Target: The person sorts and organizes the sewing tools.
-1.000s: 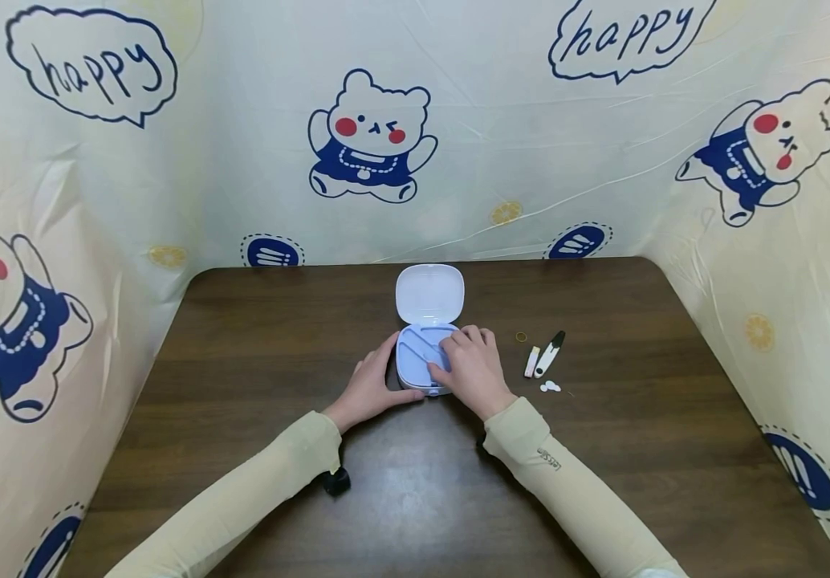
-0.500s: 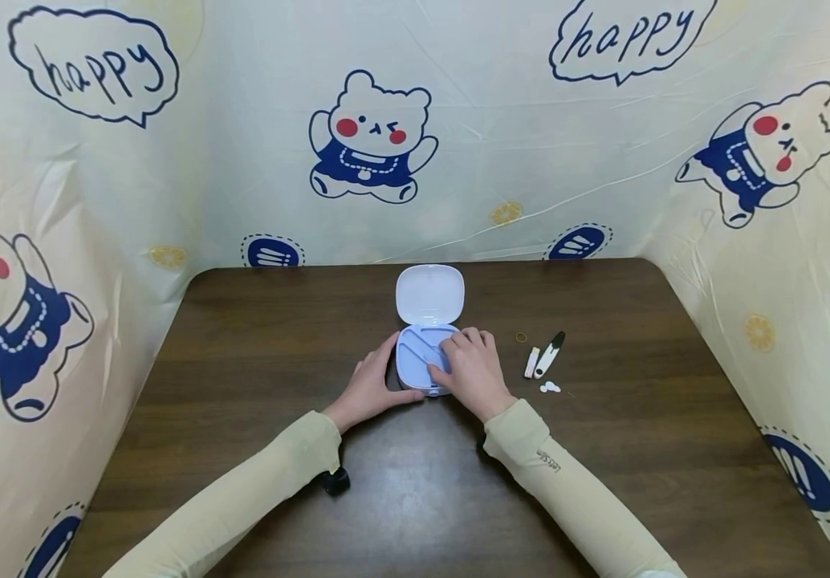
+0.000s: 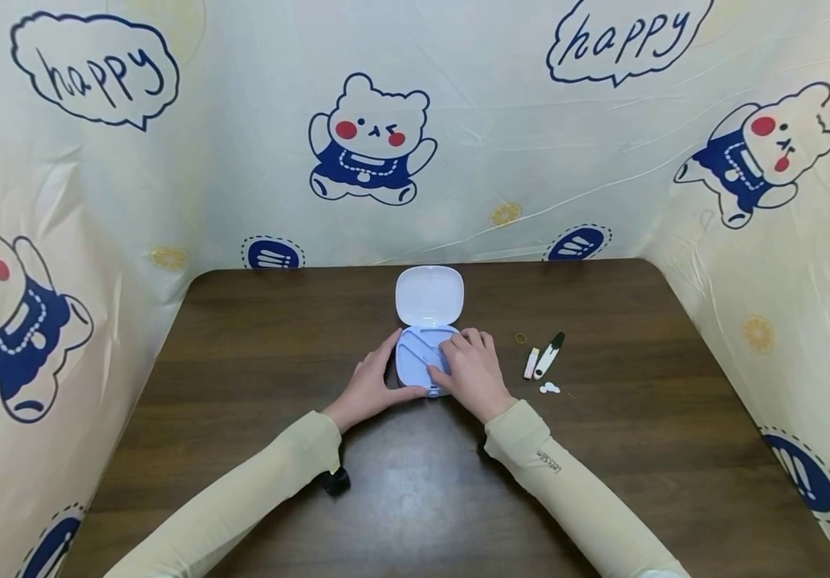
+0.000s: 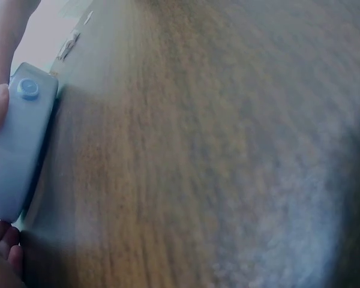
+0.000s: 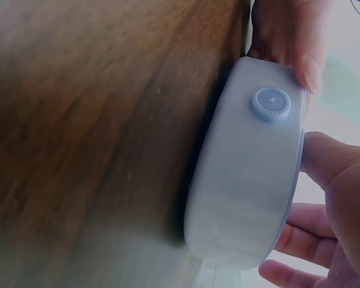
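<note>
A light blue plastic case lies on the brown table with its white lid raised at the back. Diagonal dividers cross the blue inner tray. My left hand holds the case from the left, fingers along its side and thumb at the front edge by a round clasp button. Over the tray's right part is my right hand, its fingers bent and its thumb and fingertips at the tray. In the right wrist view its thumb meets the rim; part of the tray is hidden beneath this hand.
Right of the case lie a small yellowish ring, a short white stick, a slim black-and-white tool and small white round pieces. A printed cloth hangs around the table's back and sides.
The left thumb has shifted slightly right along the case's front edge. The case and right hand look almost unchanged.
</note>
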Demonstrator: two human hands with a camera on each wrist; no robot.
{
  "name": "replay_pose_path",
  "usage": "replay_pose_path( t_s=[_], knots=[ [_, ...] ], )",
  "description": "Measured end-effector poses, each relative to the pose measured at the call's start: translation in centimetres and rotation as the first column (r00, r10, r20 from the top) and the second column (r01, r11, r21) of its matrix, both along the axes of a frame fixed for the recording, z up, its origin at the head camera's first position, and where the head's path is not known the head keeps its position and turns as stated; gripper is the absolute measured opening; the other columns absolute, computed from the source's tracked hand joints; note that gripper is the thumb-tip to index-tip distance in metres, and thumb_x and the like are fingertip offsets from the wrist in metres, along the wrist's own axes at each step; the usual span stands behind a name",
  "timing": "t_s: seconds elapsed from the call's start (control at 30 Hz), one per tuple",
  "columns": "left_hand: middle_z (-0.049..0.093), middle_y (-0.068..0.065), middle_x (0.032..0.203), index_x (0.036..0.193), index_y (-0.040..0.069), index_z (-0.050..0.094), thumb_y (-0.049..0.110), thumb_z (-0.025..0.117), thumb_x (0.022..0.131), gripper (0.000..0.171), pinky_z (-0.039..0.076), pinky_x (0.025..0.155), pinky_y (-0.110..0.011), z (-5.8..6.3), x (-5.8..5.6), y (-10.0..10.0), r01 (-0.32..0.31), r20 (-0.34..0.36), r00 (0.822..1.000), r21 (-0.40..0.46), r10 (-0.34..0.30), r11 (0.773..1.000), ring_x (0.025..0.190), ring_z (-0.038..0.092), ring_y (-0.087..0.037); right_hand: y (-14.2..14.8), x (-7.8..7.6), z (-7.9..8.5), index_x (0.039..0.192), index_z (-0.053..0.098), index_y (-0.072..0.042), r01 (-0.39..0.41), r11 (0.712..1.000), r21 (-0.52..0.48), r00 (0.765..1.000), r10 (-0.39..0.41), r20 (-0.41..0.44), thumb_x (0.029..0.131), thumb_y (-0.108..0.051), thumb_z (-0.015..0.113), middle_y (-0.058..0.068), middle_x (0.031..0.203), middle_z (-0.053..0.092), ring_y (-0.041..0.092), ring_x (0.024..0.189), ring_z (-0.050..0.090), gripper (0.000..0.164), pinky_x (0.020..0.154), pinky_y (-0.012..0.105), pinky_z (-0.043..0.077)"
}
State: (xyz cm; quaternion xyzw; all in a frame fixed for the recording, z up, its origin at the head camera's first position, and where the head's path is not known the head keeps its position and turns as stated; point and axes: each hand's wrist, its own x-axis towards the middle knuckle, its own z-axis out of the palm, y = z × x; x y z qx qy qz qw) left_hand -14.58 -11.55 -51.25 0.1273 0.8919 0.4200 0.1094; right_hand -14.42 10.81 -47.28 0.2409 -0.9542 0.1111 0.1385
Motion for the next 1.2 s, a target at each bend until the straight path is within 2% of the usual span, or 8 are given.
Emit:
replay_pose_path(
  t_s=[0.17, 0.4, 0.6, 0.93, 1.2],
  knots=[
    [0.028, -0.004, 0.171, 0.168, 0.028, 0.015, 0.065, 0.08, 0.082, 0.115, 0.021, 0.12, -0.063, 0.1, 0.0, -0.1, 0.006, -0.002, 1.0, -0.012, -0.006, 1.0, 0.151, 0.032, -0.033, 0.1, 0.0, 0.1, 0.098, 0.074, -0.008, -0.009, 1.0, 0.007, 1.0, 0.009, 0.01, 0.094, -0.04, 0.077, 0.009, 0.102, 0.073, 0.032, 0.107, 0.056, 0.033, 0.098, 0.053, 0.042],
    [0.028, -0.004, 0.171, 0.168, 0.026, 0.016, 0.064, 0.081, 0.081, 0.115, 0.021, 0.121, -0.063, 0.1, -0.1, 0.0, 0.009, -0.006, 1.0, -0.011, -0.009, 1.0, 0.152, 0.032, -0.033, 0.9, 0.1, 0.3, 0.108, 0.077, -0.011, -0.015, 1.0, -0.027, 0.999, 0.016, 0.039, 0.094, -0.04, 0.078, 0.008, 0.11, 0.075, 0.031, 0.113, 0.056, 0.033, 0.101, 0.054, 0.039],
    [0.027, -0.005, 0.171, 0.168, 0.024, 0.016, 0.063, 0.081, 0.082, 0.115, 0.02, 0.121, -0.063, 0.2, -0.1, -0.1, 0.014, -0.004, 1.0, -0.009, -0.014, 1.0, 0.153, 0.031, -0.033, 2.0, -0.1, 0.1, 0.112, 0.078, -0.013, -0.011, 0.998, -0.059, 1.0, 0.013, 0.028, 0.096, -0.036, 0.075, 0.006, 0.106, 0.075, 0.031, 0.116, 0.056, 0.028, 0.103, 0.054, 0.039],
    [0.027, -0.004, 0.171, 0.168, 0.023, 0.016, 0.062, 0.082, 0.082, 0.116, 0.02, 0.121, -0.062, 0.0, -0.1, -0.1, 0.015, -0.002, 1.0, 0.001, -0.015, 1.0, 0.153, 0.03, -0.033, 4.8, -0.1, 0.1, 0.111, 0.079, -0.011, 0.035, 0.99, -0.136, 0.999, -0.037, -0.01, 0.097, -0.029, 0.074, 0.006, 0.104, 0.077, 0.032, 0.113, 0.057, 0.023, 0.101, 0.055, 0.039],
    [0.028, -0.005, 0.171, 0.168, 0.022, 0.017, 0.061, 0.083, 0.082, 0.116, 0.019, 0.121, -0.062, 0.0, -0.1, -0.1, 0.012, -0.008, 1.0, 0.007, -0.012, 1.0, 0.154, 0.029, -0.032, 7.7, -0.2, 0.1, 0.11, 0.079, -0.009, 0.097, 0.988, -0.118, 0.995, -0.097, 0.003, 0.097, -0.027, 0.075, 0.008, 0.104, 0.077, 0.034, 0.112, 0.057, 0.022, 0.103, 0.056, 0.038]
  ],
)
